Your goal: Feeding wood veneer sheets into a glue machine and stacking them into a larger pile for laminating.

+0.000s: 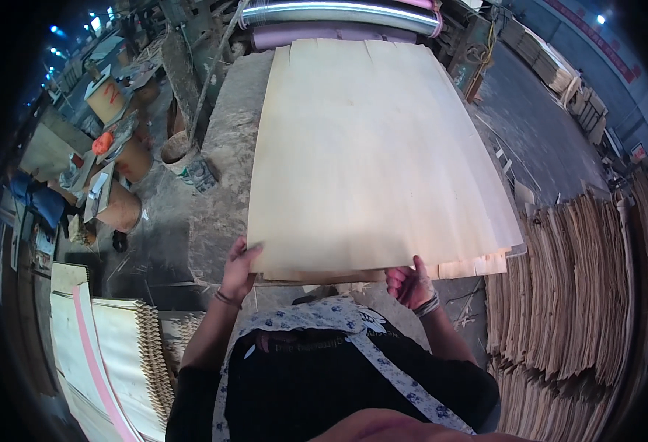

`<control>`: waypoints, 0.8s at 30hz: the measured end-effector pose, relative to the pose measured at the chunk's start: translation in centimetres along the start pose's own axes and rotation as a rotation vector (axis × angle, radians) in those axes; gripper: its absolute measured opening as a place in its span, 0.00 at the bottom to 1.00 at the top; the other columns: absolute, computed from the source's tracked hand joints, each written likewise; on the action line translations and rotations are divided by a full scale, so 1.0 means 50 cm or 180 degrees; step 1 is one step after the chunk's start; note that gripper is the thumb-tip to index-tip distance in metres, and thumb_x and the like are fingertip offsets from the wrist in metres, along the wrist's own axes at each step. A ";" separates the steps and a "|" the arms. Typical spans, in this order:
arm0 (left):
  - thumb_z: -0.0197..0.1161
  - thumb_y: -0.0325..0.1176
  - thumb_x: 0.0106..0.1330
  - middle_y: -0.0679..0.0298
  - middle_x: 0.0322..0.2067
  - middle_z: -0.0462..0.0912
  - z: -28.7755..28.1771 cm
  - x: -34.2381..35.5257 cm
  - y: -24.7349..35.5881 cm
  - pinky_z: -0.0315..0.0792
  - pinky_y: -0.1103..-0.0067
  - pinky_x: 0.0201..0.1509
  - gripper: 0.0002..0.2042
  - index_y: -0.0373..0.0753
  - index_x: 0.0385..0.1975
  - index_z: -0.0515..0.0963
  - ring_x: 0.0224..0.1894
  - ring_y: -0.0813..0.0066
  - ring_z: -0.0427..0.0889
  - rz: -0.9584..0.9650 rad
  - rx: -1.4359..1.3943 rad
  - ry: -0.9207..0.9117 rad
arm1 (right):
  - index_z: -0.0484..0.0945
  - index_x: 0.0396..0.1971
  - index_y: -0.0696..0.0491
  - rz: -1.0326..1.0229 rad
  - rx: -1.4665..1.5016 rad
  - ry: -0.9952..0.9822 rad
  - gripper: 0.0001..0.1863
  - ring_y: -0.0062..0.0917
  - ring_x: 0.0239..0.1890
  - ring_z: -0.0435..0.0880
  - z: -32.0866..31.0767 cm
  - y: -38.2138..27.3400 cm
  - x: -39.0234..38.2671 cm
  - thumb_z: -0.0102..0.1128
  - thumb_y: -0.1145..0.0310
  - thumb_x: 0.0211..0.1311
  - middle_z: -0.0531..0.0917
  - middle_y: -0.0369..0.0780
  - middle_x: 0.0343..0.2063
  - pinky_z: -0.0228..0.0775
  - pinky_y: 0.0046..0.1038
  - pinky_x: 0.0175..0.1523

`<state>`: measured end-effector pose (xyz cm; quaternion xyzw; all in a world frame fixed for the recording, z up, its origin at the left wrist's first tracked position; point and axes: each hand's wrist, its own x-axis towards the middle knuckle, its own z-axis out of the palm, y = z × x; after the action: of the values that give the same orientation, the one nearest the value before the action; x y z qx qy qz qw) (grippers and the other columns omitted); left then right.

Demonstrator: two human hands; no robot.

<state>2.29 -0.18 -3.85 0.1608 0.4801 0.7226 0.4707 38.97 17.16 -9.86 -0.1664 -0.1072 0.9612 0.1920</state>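
A large pale wood veneer sheet (361, 147) lies in front of me, its far end close to the rollers. My left hand (239, 267) grips its near left corner, thumb on top and the other fingers mostly hidden. My right hand (411, 284) pinches the near edge right of the middle, thumb above and fingers curled below. More veneer sheets (479, 265) show beneath it at the near right corner, slightly fanned out. All of this rests on a worn grey table (224, 169).
Beyond the table's far end run a shiny metal roller (339, 10) and a purple roller (331, 34). To my right stand tall stacks of brown veneer (560, 280). At lower left is a pile of pale sheets (103, 346). A dirty bucket (180, 151) and brown drums (121, 206) stand at left.
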 end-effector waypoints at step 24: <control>0.61 0.33 0.57 0.61 0.25 0.81 -0.085 0.082 -0.211 0.72 0.79 0.29 0.19 0.33 0.47 0.74 0.27 0.74 0.80 0.0280 0.2543 0.0859 | 0.73 0.46 0.47 -0.0225 -0.1529 0.0753 0.19 0.23 0.33 0.76 -0.037 -0.396 0.613 0.50 0.51 0.61 0.79 0.35 0.30 0.70 0.28 0.38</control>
<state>2.87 1.92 -15.75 0.2548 0.7724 0.5137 0.2730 19.53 47.74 -14.77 -0.3145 -0.3148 0.8748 0.1916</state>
